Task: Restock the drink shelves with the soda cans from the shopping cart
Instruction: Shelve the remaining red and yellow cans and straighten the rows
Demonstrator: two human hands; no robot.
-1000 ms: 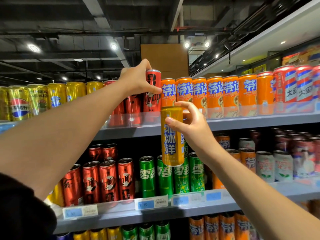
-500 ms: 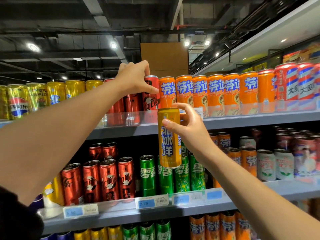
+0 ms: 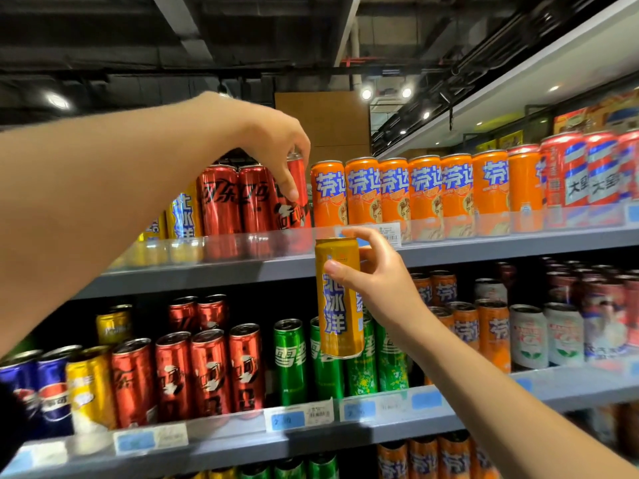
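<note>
Head view: the left hand [image 3: 273, 146] reaches over the top shelf [image 3: 484, 252], fingers curled round a red can [image 3: 294, 195] standing just beside the row of orange cans [image 3: 425, 191]. The right hand [image 3: 377, 274] grips a yellow can [image 3: 339, 299] upright, in the air before the shelf edge, above the green cans [image 3: 290, 361].

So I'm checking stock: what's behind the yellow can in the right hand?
Behind the yellow can, green cans stand on the middle shelf. It covers their tops, so their count stays unclear.
</note>
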